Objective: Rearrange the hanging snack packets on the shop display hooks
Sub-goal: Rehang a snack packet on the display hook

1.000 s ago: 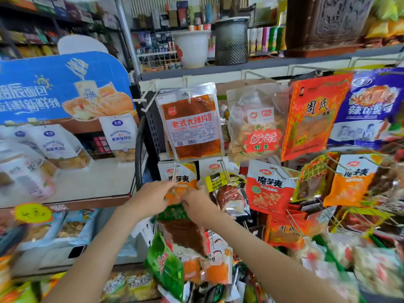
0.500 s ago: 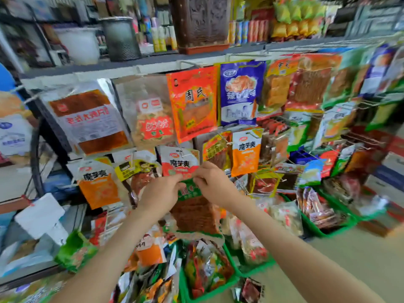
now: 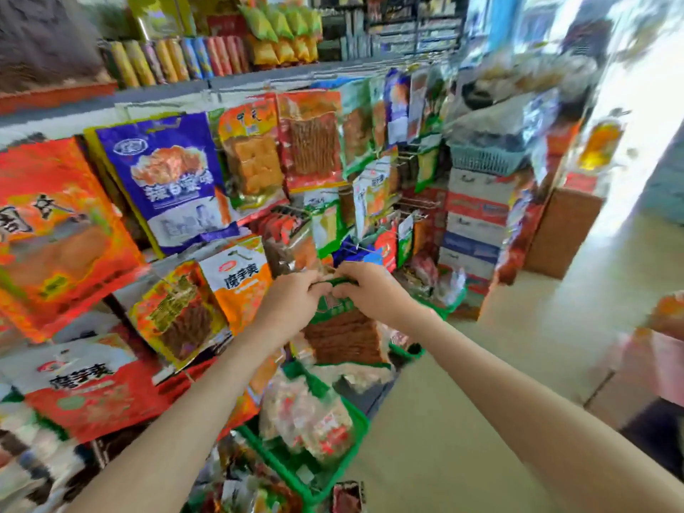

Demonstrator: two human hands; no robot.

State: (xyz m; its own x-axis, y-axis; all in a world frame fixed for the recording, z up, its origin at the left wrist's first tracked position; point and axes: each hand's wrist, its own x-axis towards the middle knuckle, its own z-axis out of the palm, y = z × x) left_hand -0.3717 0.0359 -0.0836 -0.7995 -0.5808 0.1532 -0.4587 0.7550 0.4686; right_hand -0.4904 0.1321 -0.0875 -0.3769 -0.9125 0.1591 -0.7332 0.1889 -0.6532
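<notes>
before the display hooks (image 3: 416,202), left hand (image 3: 292,301) and right hand (image 3: 374,294) both pinch a flat, glossy, green-topped packet (image 3: 344,335).

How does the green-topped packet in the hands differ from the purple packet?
The left hand and right hand grip the green-topped packet at its top; the purple packet hangs untouched. The green-topped packet shows brown strips; the purple packet shows a printed picture. Both are flat snack packets.
</notes>
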